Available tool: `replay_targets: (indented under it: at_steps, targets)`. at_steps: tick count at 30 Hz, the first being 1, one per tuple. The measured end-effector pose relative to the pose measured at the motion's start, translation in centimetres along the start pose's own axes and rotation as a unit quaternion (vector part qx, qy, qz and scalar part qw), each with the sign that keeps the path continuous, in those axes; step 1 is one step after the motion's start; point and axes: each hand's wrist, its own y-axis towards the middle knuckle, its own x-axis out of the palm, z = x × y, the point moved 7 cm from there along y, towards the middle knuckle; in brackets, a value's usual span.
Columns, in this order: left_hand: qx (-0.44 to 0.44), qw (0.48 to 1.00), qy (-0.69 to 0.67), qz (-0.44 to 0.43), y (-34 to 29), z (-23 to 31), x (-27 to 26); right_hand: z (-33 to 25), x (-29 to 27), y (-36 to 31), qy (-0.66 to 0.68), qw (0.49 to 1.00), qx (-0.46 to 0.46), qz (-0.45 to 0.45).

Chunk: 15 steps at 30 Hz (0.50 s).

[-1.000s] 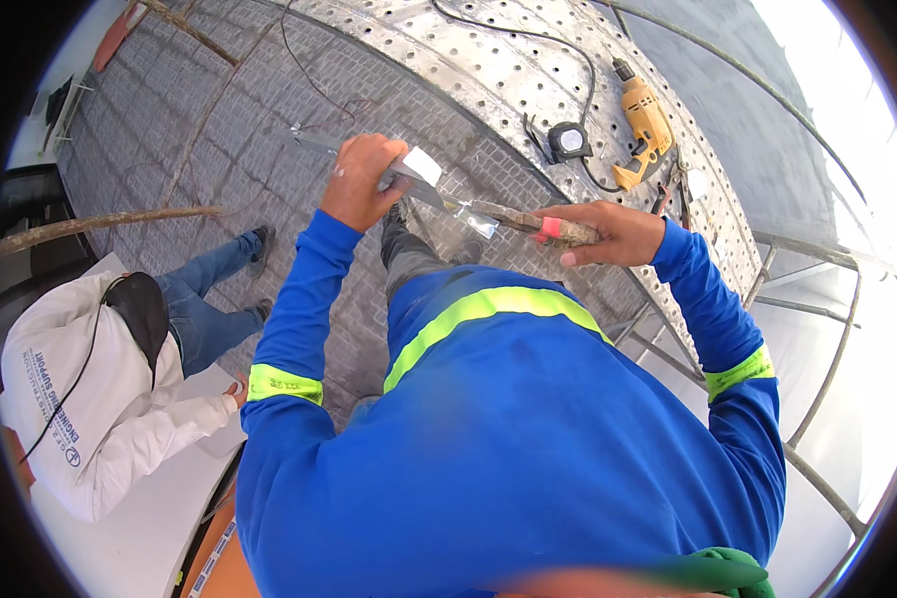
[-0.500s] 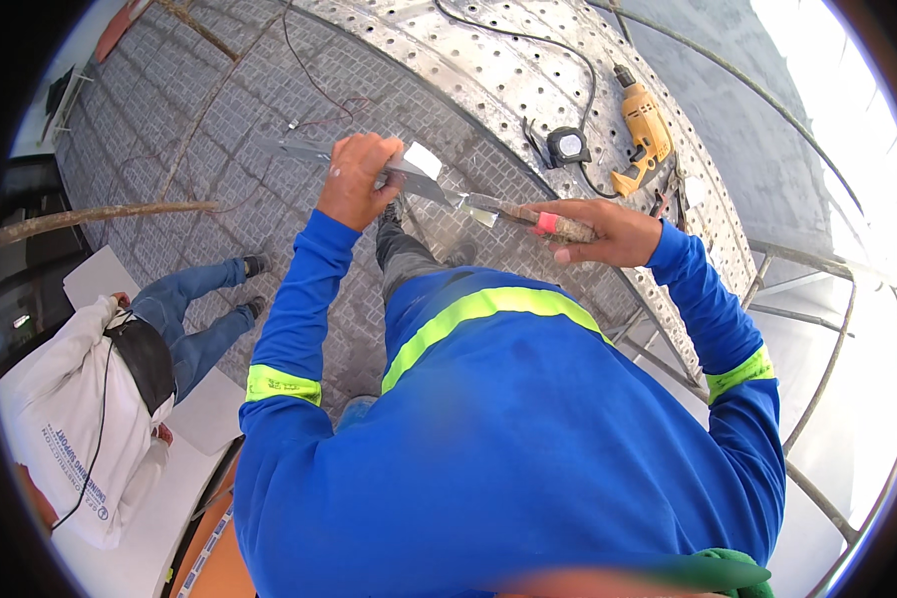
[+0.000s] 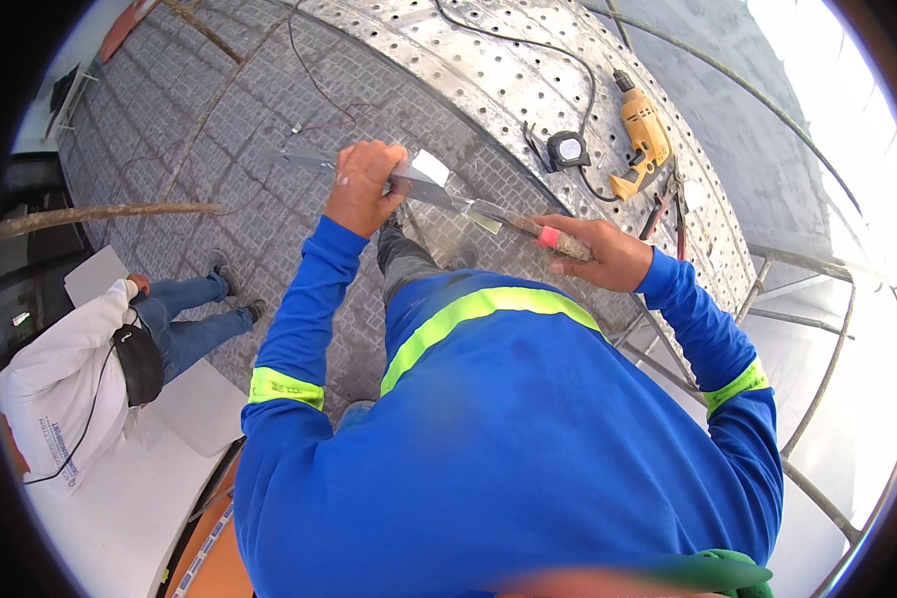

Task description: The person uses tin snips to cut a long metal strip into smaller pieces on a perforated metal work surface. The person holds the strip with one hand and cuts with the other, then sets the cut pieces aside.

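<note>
My left hand is closed around a thin grey metal profile, which reaches out on both sides of the fist. A pale flap is bent up beside the fingers. In my right hand is a hand tool, apparently snips, with a rough, grey-brown handle and a pink band. Its front end meets the profile's right end, where a small cut piece sticks out. Exactly how the jaws sit on the metal is too small to tell.
On the perforated metal platform lie a yellow drill, a black-and-white tape measure and red-handled pliers. A black cord crosses it. Scaffold pipes stand right. Another person is at lower left, above paving.
My left hand and the profile have shifted slightly right and down. My right hand has lowered a little with the tool, uncovering more of the pliers. The other person has shifted posture.
</note>
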Motion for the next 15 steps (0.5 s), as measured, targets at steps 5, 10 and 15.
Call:
replay_targets:
  at_steps: [5, 10, 15]
  targets:
    - [-0.001, 1.0, 0.008, 0.011, 0.4, 0.2, -0.7, 0.0, 1.2, -0.5, 0.037, 0.999, 0.01, 0.02]
    - [-0.016, 1.0, -0.008, 0.016, 0.9, 0.0, -1.0, -0.3, 1.6, -0.4, 0.085, 0.995, -0.016, 0.054]
    - [-0.079, 0.991, -0.087, 0.071, 0.8, -0.2, -0.5, -1.3, 1.8, 0.3, 0.057, 0.986, -0.091, 0.125]
